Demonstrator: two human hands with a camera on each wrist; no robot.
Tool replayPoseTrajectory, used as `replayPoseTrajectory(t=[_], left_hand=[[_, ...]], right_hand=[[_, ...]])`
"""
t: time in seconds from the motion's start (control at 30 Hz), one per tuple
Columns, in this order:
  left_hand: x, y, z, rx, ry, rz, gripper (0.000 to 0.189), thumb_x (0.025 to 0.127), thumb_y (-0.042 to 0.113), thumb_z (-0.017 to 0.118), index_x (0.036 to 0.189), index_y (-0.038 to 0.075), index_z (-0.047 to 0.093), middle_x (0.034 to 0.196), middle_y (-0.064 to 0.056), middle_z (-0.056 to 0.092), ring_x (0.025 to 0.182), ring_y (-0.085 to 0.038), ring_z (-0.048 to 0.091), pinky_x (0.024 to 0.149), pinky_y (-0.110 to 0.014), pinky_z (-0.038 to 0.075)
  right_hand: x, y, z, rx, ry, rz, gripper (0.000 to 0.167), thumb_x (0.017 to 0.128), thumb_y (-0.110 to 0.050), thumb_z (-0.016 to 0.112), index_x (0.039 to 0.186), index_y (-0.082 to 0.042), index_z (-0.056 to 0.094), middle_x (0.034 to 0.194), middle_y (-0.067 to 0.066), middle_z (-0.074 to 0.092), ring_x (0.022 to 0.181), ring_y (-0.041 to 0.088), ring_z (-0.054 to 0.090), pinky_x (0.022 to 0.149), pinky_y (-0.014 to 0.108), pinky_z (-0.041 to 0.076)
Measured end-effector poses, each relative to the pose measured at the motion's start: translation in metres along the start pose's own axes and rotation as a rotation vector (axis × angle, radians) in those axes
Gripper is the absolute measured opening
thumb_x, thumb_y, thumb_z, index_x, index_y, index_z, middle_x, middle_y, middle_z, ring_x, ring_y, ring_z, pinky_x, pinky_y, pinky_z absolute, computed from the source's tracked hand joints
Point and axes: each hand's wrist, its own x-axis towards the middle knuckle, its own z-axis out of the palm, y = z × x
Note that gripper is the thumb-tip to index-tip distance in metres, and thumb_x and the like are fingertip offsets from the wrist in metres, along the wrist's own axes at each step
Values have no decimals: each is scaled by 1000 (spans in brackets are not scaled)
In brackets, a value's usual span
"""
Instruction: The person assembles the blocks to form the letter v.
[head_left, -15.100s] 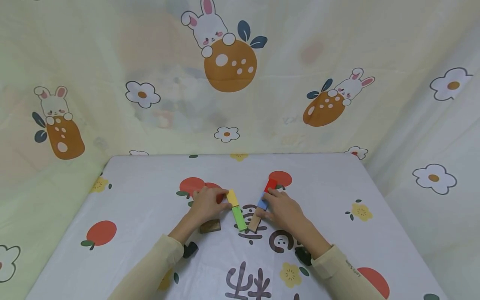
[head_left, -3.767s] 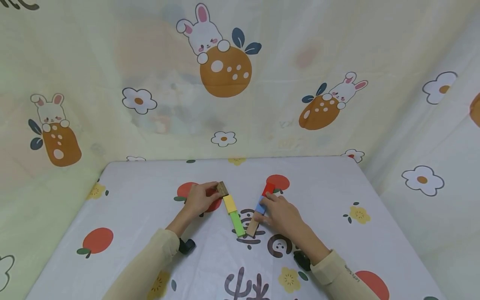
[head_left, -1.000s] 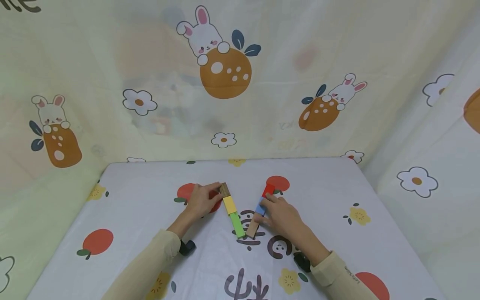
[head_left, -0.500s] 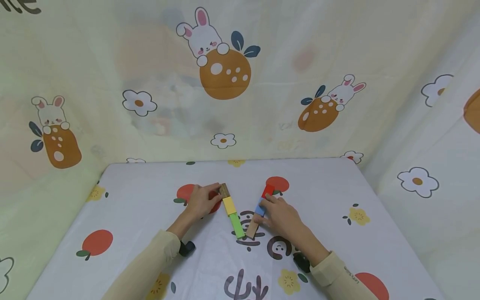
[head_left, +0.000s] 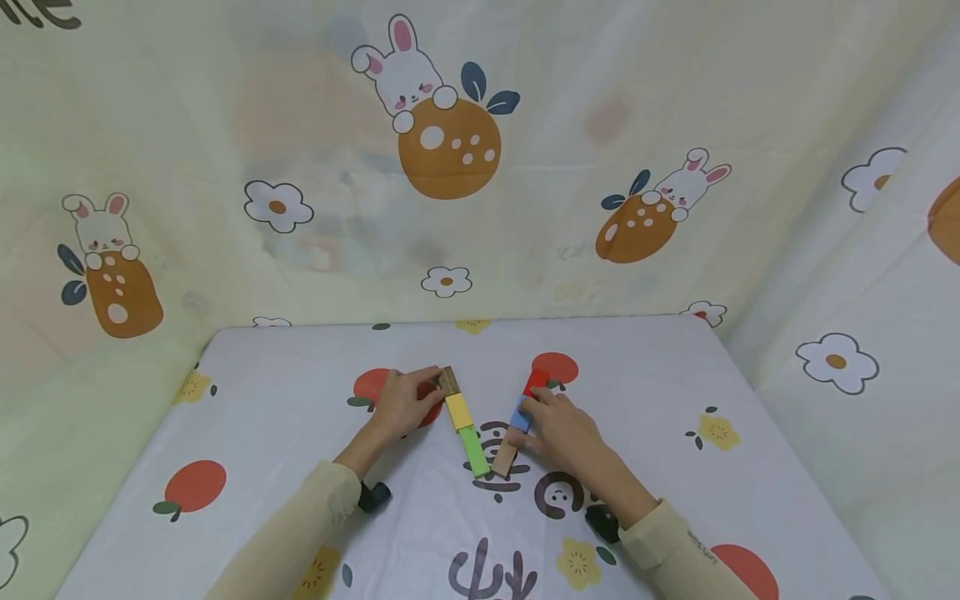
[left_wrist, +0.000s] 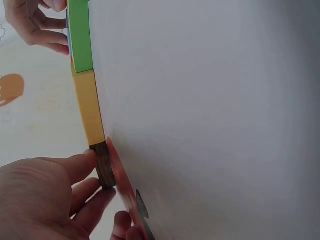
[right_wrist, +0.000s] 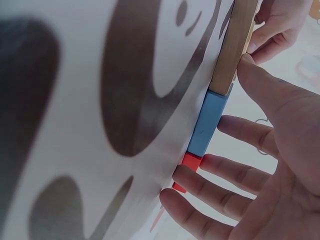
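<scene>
Two rows of wooden blocks form a V on the table. The left row runs from a green block point(head_left: 474, 452) through a yellow block point(head_left: 459, 412) to a dark brown block point(head_left: 449, 381) at the far end. My left hand point(head_left: 403, 402) pinches that brown block between thumb and fingers; the left wrist view shows the thumb point(left_wrist: 82, 166) at its side. A tan block point(head_left: 505, 454), a blue block point(right_wrist: 207, 122) and a red block point(head_left: 536, 381) make the right row. My right hand point(head_left: 562, 429) rests along it with fingers spread, thumb point(right_wrist: 255, 75) on the tan block.
A white cloth point(head_left: 285, 517) printed with fruit, flowers and dark lettering covers the table. Behind it hangs a pale curtain point(head_left: 525, 250) with printed rabbits. Dark wrist cameras point(head_left: 375, 497) sit under both cuffs.
Fifteen seconds ago the brown block lay beside my left wrist while that hand held the yellow one. It now ends the left row, turned straighter since 3.8 s ago. My right hand stays put.
</scene>
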Motion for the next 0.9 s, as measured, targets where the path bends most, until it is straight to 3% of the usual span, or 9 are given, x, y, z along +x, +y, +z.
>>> replayPoseTrajectory(t=[0.37,0.53,0.7,0.9], left_hand=[[0,0,0,-11,6,34,43,101,26,72,143,15,68,140,-9,72,109,-27,51,79,-34,42],[1,0,0,-28,-7,45,41,103,22,68,143,16,68,142,-8,72,120,-30,56,94,-43,47],[0,2,-4,-43,-52,4,45,104,25,66,148,18,63,150,-8,66,128,-32,54,103,-51,51],[-3,6,-14,-76,-70,-9,52,105,25,65,155,14,55,156,-13,60,145,-36,53,114,-58,51]], right_hand=[[1,2,-2,-5,-12,-6,67,88,-54,82,138,-12,68,145,17,63,121,35,65,97,51,63],[0,3,-3,-7,-28,-12,68,89,-55,80,140,-12,68,145,17,62,121,35,65,98,51,62],[1,6,-2,0,-33,-25,68,90,-56,79,140,-12,67,145,18,62,120,34,65,100,51,61],[-1,9,-5,30,-42,-37,68,92,-55,77,143,-11,66,150,17,60,133,37,62,108,54,56]])
